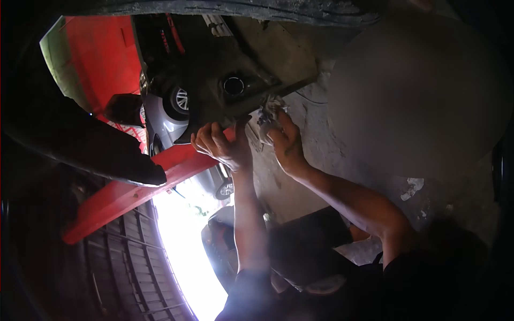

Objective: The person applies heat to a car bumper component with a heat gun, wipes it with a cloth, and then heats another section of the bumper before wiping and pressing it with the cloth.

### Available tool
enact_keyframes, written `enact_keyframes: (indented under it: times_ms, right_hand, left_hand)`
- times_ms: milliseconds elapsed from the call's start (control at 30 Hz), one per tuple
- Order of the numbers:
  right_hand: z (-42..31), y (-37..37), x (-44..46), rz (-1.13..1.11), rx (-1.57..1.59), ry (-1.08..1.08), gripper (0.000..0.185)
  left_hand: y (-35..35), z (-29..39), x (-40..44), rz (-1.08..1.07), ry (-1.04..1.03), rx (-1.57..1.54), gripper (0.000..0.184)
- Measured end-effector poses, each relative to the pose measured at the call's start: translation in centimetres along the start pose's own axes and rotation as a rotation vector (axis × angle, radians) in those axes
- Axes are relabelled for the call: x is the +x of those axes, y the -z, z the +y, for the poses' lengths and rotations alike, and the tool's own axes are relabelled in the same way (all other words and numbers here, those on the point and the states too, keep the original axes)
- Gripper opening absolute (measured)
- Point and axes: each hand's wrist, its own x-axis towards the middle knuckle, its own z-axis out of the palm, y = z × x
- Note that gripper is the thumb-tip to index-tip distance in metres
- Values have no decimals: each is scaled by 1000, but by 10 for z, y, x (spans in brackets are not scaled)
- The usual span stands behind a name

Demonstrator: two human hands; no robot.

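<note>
My left hand (222, 145) is raised in front of the red beam (182, 160), its fingers bent and apart, with no object visible in it. To its right, my right hand (286, 140) grips a crumpled, whitish, stained cloth (272, 115) between thumb and fingers. The cloth is close to the lower edge of a dark panel (214, 107) that bears a round ring (234, 85). Whether the cloth touches the panel cannot be made out.
A silver car (163, 120) stands behind the panel, with another car's wheel (225, 190) lower down. Dark padded arms reach in at left and top. A ribbed wall (128, 251) fills the lower left. White scraps (412, 188) lie at right, below a large blurred patch.
</note>
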Motion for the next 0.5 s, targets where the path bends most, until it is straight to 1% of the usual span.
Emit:
enact_keyframes:
  times_ms: [67, 133, 233, 333, 433, 500]
  right_hand:
    - [4, -7, -2, -30, 326, -158, 40]
    - [7, -23, 2, 22, 481, -249, 33]
    - [2, -27, 5, 33, 182, -137, 24]
    - [0, -37, 9, 247, 241, -204, 23]
    - [-6, -52, 1, 256, 325, -247, 23]
    - [4, -59, 4, 207, 47, 45, 23]
  left_hand:
    - [0, -3, -2, -10, 9, -14, 55]
    - [6, -4, 0, -32, 27, -24, 50]
    - [18, 1, 9, -146, 45, -76, 41]
    - [29, 5, 14, -247, 57, -153, 33]
    - [36, 11, 21, -285, 46, -216, 33]
    - [35, 14, 31, -287, 63, -246, 33]
